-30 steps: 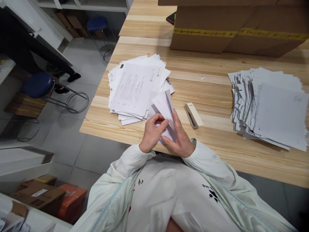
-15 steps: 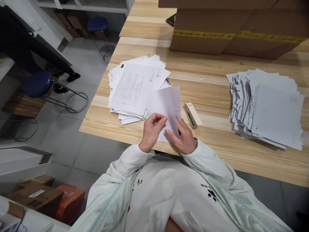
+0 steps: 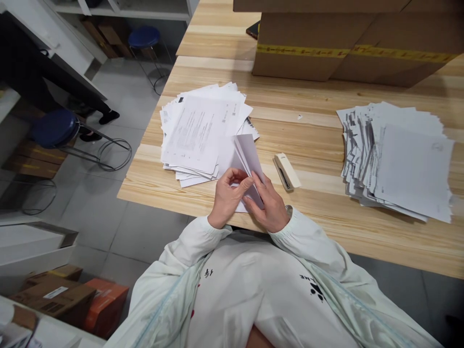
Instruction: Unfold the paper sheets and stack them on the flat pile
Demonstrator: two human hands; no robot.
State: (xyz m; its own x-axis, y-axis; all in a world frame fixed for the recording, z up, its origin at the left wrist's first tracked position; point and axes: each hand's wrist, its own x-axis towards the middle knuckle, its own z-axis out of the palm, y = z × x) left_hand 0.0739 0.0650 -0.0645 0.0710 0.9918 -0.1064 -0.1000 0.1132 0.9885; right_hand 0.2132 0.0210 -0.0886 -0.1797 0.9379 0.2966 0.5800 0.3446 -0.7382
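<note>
White paper (image 3: 249, 150), folded over on itself, is between my two hands near the table's front edge. My right hand (image 3: 267, 200) grips its right side, fingers behind and thumb in front. My left hand (image 3: 231, 195) is closed, thumb against the fingers, at the paper's left edge. A cream stapler (image 3: 287, 171) lies just right of my right hand. Left of the paper, a loose pile of printed sheets (image 3: 203, 130) spreads over the table, partly touching the paper I hold.
A thick, uneven stack of papers (image 3: 409, 169) stands on the right of the wooden table (image 3: 311, 135). Large cardboard boxes (image 3: 304, 63) are at the back, with a dark flat object (image 3: 253, 30) beside them. A person in dark trousers (image 3: 72, 79) is near blue stools (image 3: 54, 128) on the left.
My right hand has moved left and brought the paper's right side over, so the sheet now stands folded with a gap between its layers. My left hand has barely moved.
</note>
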